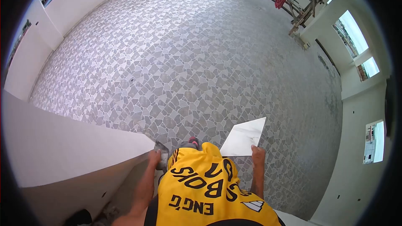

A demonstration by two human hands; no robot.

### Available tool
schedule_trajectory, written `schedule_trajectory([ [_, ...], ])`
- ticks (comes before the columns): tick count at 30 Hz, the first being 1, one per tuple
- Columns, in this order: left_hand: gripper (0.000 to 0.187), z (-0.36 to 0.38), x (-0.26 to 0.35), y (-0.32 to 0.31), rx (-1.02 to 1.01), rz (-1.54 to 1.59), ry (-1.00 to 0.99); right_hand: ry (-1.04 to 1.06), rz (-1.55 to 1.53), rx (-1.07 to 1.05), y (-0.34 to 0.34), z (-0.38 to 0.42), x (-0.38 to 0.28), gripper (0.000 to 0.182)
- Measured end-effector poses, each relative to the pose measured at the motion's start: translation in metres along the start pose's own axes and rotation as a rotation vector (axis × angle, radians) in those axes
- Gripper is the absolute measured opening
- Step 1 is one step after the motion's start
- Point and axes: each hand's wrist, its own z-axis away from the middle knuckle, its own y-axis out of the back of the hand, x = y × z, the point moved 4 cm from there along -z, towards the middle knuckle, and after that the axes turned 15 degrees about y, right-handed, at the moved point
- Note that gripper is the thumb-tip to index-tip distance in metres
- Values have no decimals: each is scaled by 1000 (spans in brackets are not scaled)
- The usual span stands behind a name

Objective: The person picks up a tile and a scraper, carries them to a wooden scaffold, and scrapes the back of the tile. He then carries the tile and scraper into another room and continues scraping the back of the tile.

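Stone-patterned flooring (167, 67) is stretching toward 12 o'clock as 2 hands are working well apart: the right hand (258, 155) is gripping a white tile (244, 137) at 4 o'clock, the left hand (155, 157) clasping a gray tool (163, 159) at 7, beside a white ledge (75, 142).

Forward passage: patterned floor (176, 71), with room for a hand to pass between the white ledge (83, 146) and the white panel (245, 139), beyond the foot (193, 140).
Left limit: the ledge blocks sideways travel; its end lies just beside the left hand (155, 156) and the gray tool (161, 159) held there.
Right-hand obstacle: the panel, held at its near edge by the right hand (258, 155), projects forward and inward.
Right passage: floor between the panel and the right wall (358, 104).
Near limit: yellow shirt (201, 180) between the forearms.
Far obstacle: wooden frame (299, 18), well apart.
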Motion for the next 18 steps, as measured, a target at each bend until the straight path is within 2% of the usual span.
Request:
schedule_trajectory([
  [3, 55, -69, 130, 69, 105, 131, -179, -61, -160, 103, -24, -54, -48, 29],
  [6, 54, -81, 233, 140, 193, 295, -330, -85, -402, 95, -65, -123, -35, 29],
  [7, 54, -92, 250, 153, 234, 354, -389, -121, -337, 51, -79, -150, -31, 30],
  [9, 54, -119, 260, 169, 304, 342, -351, -90, -309, 8, -114, -200, -31, 29],
  [11, 52, -154, 252, 175, 336, 301, -277, -110, -305, -52, -154, -243, -56, 28],
  [13, 49, -195, 212, 166, 329, 235, -182, -177, -329, -117, -201, -280, -112, 26],
  [15, 53, -219, 156, 151, 231, 271, 0, -185, -487, -126, -256, -320, -146, 25],
  [16, 56, -226, 120, 139, 227, 202, 180, -189, -580, -132, -289, -344, -168, 24],
  [17, 57, -216, 92, 132, 310, 210, 247, -201, -586, -169, -314, -357, -188, 24],
  [18, 56, -221, 51, 109, 308, 212, 397, -209, -593, -208, -344, -373, -214, 24],
])
